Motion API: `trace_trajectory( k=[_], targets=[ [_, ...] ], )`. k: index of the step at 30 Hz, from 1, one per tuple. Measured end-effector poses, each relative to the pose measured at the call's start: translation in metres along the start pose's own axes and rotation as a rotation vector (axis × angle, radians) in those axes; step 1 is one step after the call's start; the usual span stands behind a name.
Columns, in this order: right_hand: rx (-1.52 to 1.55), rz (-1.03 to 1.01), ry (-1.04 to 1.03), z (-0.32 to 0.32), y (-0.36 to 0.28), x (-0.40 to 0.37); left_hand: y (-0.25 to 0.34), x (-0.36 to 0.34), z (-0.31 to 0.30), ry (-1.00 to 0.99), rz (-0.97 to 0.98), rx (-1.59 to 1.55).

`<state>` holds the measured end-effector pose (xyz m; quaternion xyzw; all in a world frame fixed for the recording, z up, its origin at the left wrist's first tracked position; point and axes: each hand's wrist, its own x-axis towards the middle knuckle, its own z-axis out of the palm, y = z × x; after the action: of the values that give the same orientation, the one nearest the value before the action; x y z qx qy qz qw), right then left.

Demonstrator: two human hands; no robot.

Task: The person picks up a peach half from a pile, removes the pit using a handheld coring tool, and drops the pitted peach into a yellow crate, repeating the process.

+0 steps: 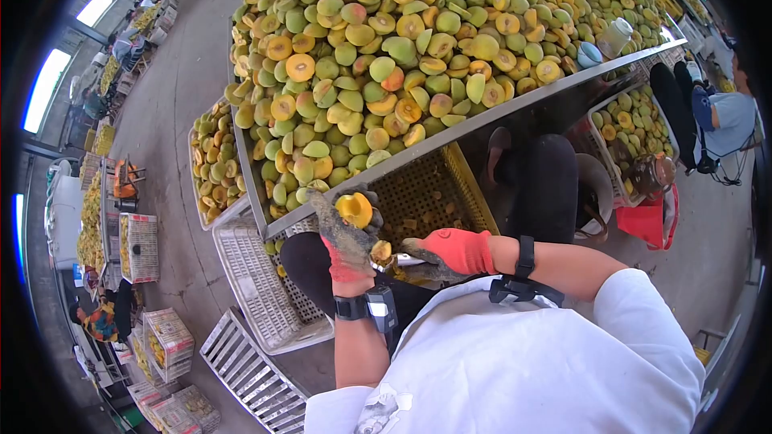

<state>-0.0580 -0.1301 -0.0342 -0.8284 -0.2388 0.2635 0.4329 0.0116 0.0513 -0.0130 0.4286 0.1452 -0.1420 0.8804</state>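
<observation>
My left hand (339,239), in a red and grey soiled work glove, holds a yellow-fleshed peach half (354,210) with its cut face up. My right hand (450,251), in a matching glove, is closed around a small metal tool (408,259), whose exact kind I cannot make out. A brownish peach pit (381,252) with bits of flesh is at the tool's tip, close to my left palm. Just beyond my hands, a metal-edged table (450,135) bears a large heap of green and yellow peaches (354,64), many of them halved.
Below the table edge stands a yellow crate (466,185) with scraps in it. A white basket (257,293) is by my left leg, and a slatted crate (253,366) lies nearby. At right are a full peach crate (631,128), a red bucket (651,221) and a seated person (728,124).
</observation>
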Motion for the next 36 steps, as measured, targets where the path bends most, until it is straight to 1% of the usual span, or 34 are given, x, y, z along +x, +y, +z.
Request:
trace_trajectory(
  k=[1, 2, 3, 4, 5, 6, 7, 8, 9, 10, 11, 13, 14, 15, 16, 17, 20, 21, 22, 23, 24, 25, 27, 28, 31, 32, 33, 34, 35, 36],
  targets=[
    [-0.002, -0.002, 0.000, 0.005, 0.010, -0.001, 0.002, 0.006, -0.007, -0.030, 0.088, -0.003],
    [0.356, 0.061, 0.076, 0.001, 0.008, -0.001, 0.008, 0.009, -0.010, -0.105, 0.111, -0.059],
    [0.719, 0.126, 0.149, -0.002, 0.004, 0.001, 0.006, 0.008, -0.010, -0.102, 0.117, -0.060],
    [0.223, 0.102, 0.193, -0.009, 0.000, -0.006, 0.002, 0.006, -0.009, -0.078, 0.180, -0.045],
    [0.227, 0.103, 0.193, -0.008, -0.002, -0.003, 0.002, 0.003, -0.005, -0.056, 0.238, -0.029],
    [0.410, 0.150, 0.254, -0.006, -0.005, 0.000, 0.000, 0.003, -0.010, -0.145, 0.206, -0.039],
    [0.591, 0.196, 0.320, -0.005, -0.007, 0.003, -0.004, 0.001, -0.007, -0.151, 0.199, -0.036],
    [0.724, 0.052, 0.444, 0.001, -0.006, 0.007, -0.010, -0.003, 0.002, -0.175, 0.212, -0.066],
    [0.725, 0.057, 0.452, 0.004, -0.004, 0.011, -0.015, -0.006, 0.007, -0.197, 0.225, -0.098],
    [0.683, 0.026, 0.500, 0.007, -0.002, 0.015, -0.018, -0.008, 0.008, -0.248, 0.169, -0.108],
    [0.641, -0.004, 0.544, 0.007, -0.004, 0.018, -0.019, -0.013, 0.011, -0.249, 0.165, -0.110],
    [0.701, -0.026, 0.581, 0.001, -0.007, 0.015, -0.019, -0.022, 0.016, -0.316, 0.073, 0.067],
    [0.690, 0.029, 0.562, -0.001, -0.002, 0.014, -0.014, -0.019, 0.008, -0.357, 0.067, 0.258],
    [0.680, 0.084, 0.541, -0.003, 0.002, 0.012, -0.013, -0.017, 0.002, -0.355, 0.063, 0.257],
    [0.593, 0.117, 0.565, -0.006, 0.003, 0.009, -0.012, -0.017, -0.003, -0.332, 0.060, 0.301],
    [0.595, 0.117, 0.561, -0.004, 0.006, 0.008, -0.011, -0.017, -0.003, -0.308, 0.059, 0.346],
    [0.308, -0.005, 0.728, -0.002, 0.008, 0.004, -0.010, -0.022, 0.001, -0.257, 0.067, 0.325],
    [0.310, 0.000, 0.731, 0.000, 0.007, 0.005, -0.012, -0.024, 0.002, -0.241, 0.057, 0.298],
    [1.063, 0.177, 0.663, 0.003, 0.006, 0.008, -0.013, -0.025, 0.004, -0.244, 0.051, 0.298],
    [1.809, 0.355, 0.518, 0.004, 0.006, 0.009, -0.014, -0.027, 0.006, -0.240, 0.070, 0.278],
    [1.810, 0.356, 0.522, 0.003, 0.007, 0.006, -0.015, -0.027, 0.008, -0.236, 0.089, 0.259],
    [1.178, 0.306, 0.551, 0.000, 0.007, 0.000, -0.016, -0.027, 0.007, -0.237, 0.086, 0.259],
    [-0.077, 0.169, 0.494, -0.005, 0.008, -0.007, -0.020, -0.026, 0.004, -0.193, 0.095, 0.251],
    [-0.076, 0.171, 0.494, -0.004, 0.012, -0.006, -0.022, -0.026, 0.002, -0.193, 0.093, 0.251],
    [0.695, 0.269, 0.572, 0.015, 0.050, 0.012, -0.023, -0.029, 0.000, -0.189, 0.078, 0.227],
    [0.955, 0.297, 0.589, 0.018, 0.061, 0.018, -0.019, -0.034, 0.003, -0.189, 0.045, 0.179],
    [1.215, 0.322, 0.600, 0.008, 0.050, 0.019, -0.018, -0.037, 0.005, -0.189, 0.012, 0.130],
    [1.339, 0.482, 0.592, -0.009, 0.042, 0.008, -0.018, -0.040, 0.003, -0.191, 0.008, 0.133],
    [1.339, 0.479, 0.593, -0.011, 0.038, 0.008, -0.019, -0.040, 0.002, -0.161, 0.027, 0.154],
    [1.477, 0.420, 0.587, -0.009, 0.036, 0.009, -0.020, -0.041, 0.001, -0.125, 0.047, 0.173]
  ],
)
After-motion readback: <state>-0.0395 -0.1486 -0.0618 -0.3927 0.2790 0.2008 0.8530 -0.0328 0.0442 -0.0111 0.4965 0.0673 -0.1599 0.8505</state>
